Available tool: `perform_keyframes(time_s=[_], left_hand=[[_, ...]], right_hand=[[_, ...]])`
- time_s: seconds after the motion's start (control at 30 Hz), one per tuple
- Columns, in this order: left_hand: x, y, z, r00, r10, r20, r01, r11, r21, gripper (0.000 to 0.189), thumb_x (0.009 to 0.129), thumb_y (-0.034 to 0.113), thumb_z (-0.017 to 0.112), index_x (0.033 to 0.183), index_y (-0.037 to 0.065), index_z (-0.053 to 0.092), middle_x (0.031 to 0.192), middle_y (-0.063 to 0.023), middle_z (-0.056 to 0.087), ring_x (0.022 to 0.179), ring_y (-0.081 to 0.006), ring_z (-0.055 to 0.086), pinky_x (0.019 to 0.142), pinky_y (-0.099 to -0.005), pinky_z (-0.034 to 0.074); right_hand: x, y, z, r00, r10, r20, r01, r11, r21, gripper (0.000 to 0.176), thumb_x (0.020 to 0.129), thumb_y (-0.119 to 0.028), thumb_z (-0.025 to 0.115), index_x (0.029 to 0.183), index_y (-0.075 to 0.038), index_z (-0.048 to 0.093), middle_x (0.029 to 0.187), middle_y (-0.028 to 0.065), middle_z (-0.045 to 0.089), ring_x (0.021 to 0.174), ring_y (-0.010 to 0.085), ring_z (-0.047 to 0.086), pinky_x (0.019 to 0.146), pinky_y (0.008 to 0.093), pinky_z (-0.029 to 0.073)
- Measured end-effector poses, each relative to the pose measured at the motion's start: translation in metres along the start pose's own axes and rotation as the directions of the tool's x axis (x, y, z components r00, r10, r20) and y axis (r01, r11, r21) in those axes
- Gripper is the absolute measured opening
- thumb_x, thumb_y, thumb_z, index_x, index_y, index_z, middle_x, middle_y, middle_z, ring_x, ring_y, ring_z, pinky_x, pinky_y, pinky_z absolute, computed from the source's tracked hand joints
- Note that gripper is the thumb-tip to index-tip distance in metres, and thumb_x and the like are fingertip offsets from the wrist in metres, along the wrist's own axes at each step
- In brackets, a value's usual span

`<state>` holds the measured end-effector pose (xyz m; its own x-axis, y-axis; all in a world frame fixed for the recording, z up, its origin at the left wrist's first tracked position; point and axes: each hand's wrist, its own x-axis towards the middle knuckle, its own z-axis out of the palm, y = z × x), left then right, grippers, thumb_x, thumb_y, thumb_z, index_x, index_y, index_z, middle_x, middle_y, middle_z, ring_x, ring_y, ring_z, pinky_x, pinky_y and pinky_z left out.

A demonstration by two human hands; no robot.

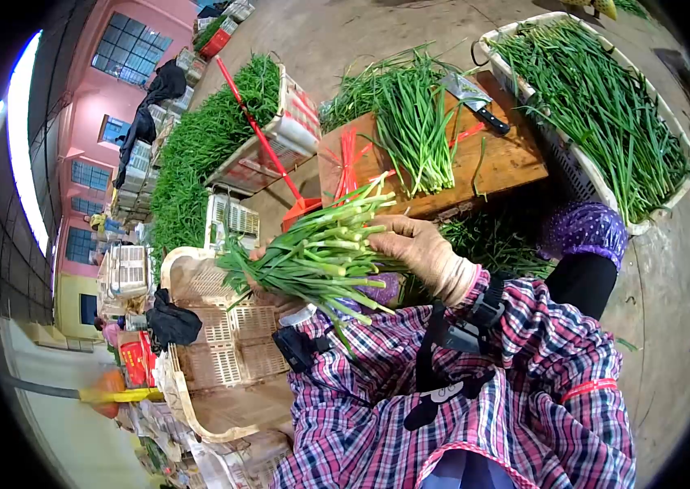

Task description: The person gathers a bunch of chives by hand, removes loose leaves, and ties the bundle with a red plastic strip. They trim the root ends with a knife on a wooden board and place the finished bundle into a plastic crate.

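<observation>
A loose bunch of garlic chives (324,244), pale stem ends towards the upper right, is held above my lap. My left hand (273,295) is wrapped round its leafy part from below, mostly hidden by the leaves. At the stem ends, the gloved fingers of my right hand (414,247) are closed on some stems. Just beyond, a wooden board (500,167) carries a pile of chives (418,130), a cleaver (475,99) with a black handle, and several red ties (347,163).
A white crate (683,159) full of chives stands at the right. More chives (198,138) fill crates at the upper left. A red-handled dustpan (300,210) is beyond my left hand. An open plastic basket (190,420) lies at my left, with a black cloth (172,319) at its edge.
</observation>
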<state>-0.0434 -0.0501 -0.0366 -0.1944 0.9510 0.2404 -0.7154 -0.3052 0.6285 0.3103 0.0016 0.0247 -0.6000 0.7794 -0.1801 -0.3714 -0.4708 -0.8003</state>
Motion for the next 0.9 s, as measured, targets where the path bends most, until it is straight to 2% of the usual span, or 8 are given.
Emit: perform_keyframes(time_s=[0.4,0.47,0.53,0.63,0.67,0.73,0.8,0.9], left_hand=[[-0.017,-0.021,0.039,0.99,0.133,0.041,-0.122,0.972,-0.2,0.03,0.09,0.039,0.054,0.097,0.011,0.058,0.101,-0.0006,0.053,0.106,-0.0187,0.046,0.104,-0.0396,0.036],[-0.006,-0.023,0.052,0.95,0.161,0.268,-0.176,0.984,0.032,0.025,0.094,0.035,0.049,0.092,0.01,0.055,0.092,-0.001,0.053,0.098,-0.0174,0.051,0.102,-0.0377,0.038],[-0.008,-0.027,0.057,0.958,0.285,0.035,-0.286,0.933,0.218,0.024,0.097,0.03,0.043,0.087,0.011,0.052,0.081,-0.0009,0.051,0.088,-0.0183,0.054,0.1,-0.036,0.04],[-0.003,-0.007,0.019,0.979,0.038,-0.202,0.054,0.902,0.429,0.031,0.097,0.036,0.038,0.088,0.009,0.051,0.075,-0.0017,0.051,0.082,-0.0216,0.055,0.097,-0.0393,0.043],[0.002,-0.007,0.036,0.971,0.008,-0.241,0.019,0.994,0.108,0.037,0.097,0.039,0.036,0.089,0.007,0.054,0.08,-0.0045,0.057,0.089,-0.0249,0.057,0.096,-0.0436,0.044],[0.001,-0.031,0.099,0.974,0.226,-0.035,-0.22,0.967,0.128,0.037,0.093,0.031,0.041,0.092,0.0,0.06,0.088,-0.0129,0.065,0.089,-0.0298,0.063,0.085,-0.0477,0.052],[0.004,-0.028,0.095,0.983,0.181,-0.029,-0.179,0.982,0.059,0.044,0.096,0.038,0.034,0.095,0.005,0.063,0.093,-0.009,0.067,0.096,-0.0283,0.061,0.095,-0.0474,0.046],[0.02,-0.027,0.128,0.977,0.192,-0.089,-0.187,0.98,0.066,0.041,0.092,0.044,0.045,0.099,0.008,0.063,0.091,-0.0056,0.066,0.094,-0.0209,0.061,0.1,-0.0425,0.042]], right_hand=[[0.01,0.034,0.0,0.986,-0.156,0.06,0.154,0.988,0.026,0.032,0.081,-0.015,0.072,0.109,-0.002,0.064,0.098,0.0059,0.066,0.087,0.0123,0.06,0.079,0.0258,0.049],[0.006,0.028,0.0,0.993,-0.105,0.047,0.099,0.987,0.126,0.032,0.081,-0.015,0.072,0.11,-0.003,0.064,0.098,0.0063,0.066,0.087,0.0125,0.06,0.079,0.0262,0.049],[0.008,0.026,-0.002,0.996,-0.092,-0.016,0.093,0.995,0.026,0.033,0.081,-0.016,0.072,0.11,-0.004,0.064,0.096,0.0063,0.067,0.085,0.0127,0.06,0.078,0.0276,0.049],[0.02,0.049,-0.012,0.995,-0.071,-0.065,0.073,0.997,0.015,0.031,0.081,-0.019,0.072,0.108,-0.004,0.064,0.093,0.007,0.067,0.081,0.0124,0.061,0.075,0.0287,0.05],[0.019,0.048,-0.012,0.999,-0.042,-0.022,0.044,0.993,0.111,0.033,0.082,-0.02,0.072,0.11,-0.006,0.063,0.095,0.0072,0.067,0.082,0.013,0.061,0.075,0.0293,0.05],[0.004,0.033,-0.014,0.991,0.116,-0.069,-0.111,0.992,0.065,0.033,0.084,-0.014,0.069,0.114,-0.003,0.061,0.101,0.0074,0.066,0.084,0.0141,0.062,0.077,0.029,0.051],[-0.012,0.018,-0.016,0.997,0.03,0.067,-0.046,0.968,0.247,0.032,0.085,-0.006,0.065,0.116,0.001,0.058,0.105,0.0076,0.065,0.09,0.0149,0.062,0.08,0.0288,0.052],[-0.012,0.031,-0.036,0.983,-0.043,0.176,0.029,0.996,0.079,0.034,0.086,0.001,0.058,0.12,0.003,0.056,0.111,0.0059,0.063,0.096,0.0124,0.059,0.086,0.026,0.049]])
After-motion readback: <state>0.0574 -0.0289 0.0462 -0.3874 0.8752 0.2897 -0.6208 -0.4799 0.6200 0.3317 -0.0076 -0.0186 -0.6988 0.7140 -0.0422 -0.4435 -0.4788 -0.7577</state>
